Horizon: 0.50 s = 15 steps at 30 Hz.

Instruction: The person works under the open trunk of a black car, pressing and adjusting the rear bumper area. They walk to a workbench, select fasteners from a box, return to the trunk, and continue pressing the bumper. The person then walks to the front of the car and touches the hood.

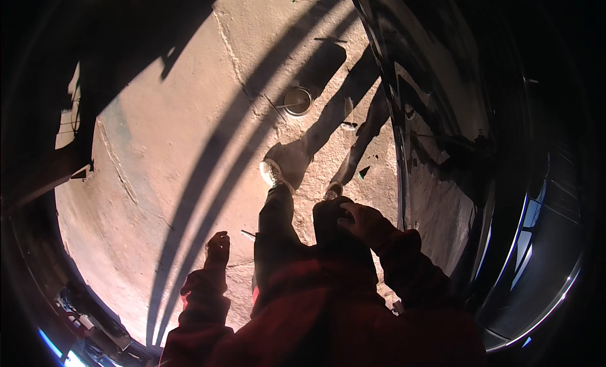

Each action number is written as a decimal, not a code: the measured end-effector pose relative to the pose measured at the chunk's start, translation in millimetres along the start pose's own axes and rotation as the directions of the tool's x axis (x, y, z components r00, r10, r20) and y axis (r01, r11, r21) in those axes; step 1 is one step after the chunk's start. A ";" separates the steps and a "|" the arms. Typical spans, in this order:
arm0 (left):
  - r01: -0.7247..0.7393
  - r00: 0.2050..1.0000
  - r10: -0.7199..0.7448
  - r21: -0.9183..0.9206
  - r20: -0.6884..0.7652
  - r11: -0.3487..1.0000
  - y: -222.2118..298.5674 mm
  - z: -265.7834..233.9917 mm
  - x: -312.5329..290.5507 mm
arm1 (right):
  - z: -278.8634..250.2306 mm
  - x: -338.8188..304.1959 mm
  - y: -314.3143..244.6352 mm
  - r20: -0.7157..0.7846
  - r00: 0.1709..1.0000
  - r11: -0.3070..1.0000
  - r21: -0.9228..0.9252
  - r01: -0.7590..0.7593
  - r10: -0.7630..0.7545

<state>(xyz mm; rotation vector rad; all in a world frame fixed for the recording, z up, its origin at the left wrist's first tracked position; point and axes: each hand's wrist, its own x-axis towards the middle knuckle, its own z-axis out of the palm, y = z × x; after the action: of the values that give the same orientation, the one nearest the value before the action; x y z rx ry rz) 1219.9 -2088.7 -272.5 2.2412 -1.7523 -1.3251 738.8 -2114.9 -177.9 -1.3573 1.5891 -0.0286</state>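
My left hand [218,248] hangs in shadow at the left of my legs. Its fingers look curled in; whatever they hold, if anything, does not show. My right hand [357,217] is beside my right knee, fingers spread and apparently resting on the dark trouser leg [334,225]. Nothing shows in it. A round container [298,102] with a pale rim stands on the floor ahead of my feet, a thin light rod lying across it. Closer to my left leg, a short thin pale strip [248,234] lies on the floor.
A dark glossy curved panel, like a vehicle's side [442,152], rises close on my right. The sunlit floor [170,133] is rough and cracked, striped by long shadows. Small dark fragments [363,172] lie ahead of my right foot. Dark clutter [95,323] stands at the lower left.
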 end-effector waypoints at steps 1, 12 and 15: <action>-0.027 1.000 0.028 0.007 -0.013 1.000 30.7 -7.0 28.3 | 0.5 25.3 5.2 0.021 0.999 0.999 0.032 -0.027 0.027; 0.304 0.909 -0.190 -0.279 0.371 0.911 123.6 174.0 168.8 | 91.3 353.6 190.4 0.096 0.900 0.904 -0.002 -0.427 0.425; 0.352 0.888 -0.227 -0.273 0.400 0.895 123.2 220.8 214.5 | 108.2 404.1 219.5 0.114 0.898 0.904 0.008 -0.428 0.425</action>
<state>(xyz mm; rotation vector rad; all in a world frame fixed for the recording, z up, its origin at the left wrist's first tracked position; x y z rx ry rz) 992.6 -2202.8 -485.2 2.2276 -1.1419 -2.0329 706.6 -2278.0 -620.1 -0.9419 1.7516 0.2816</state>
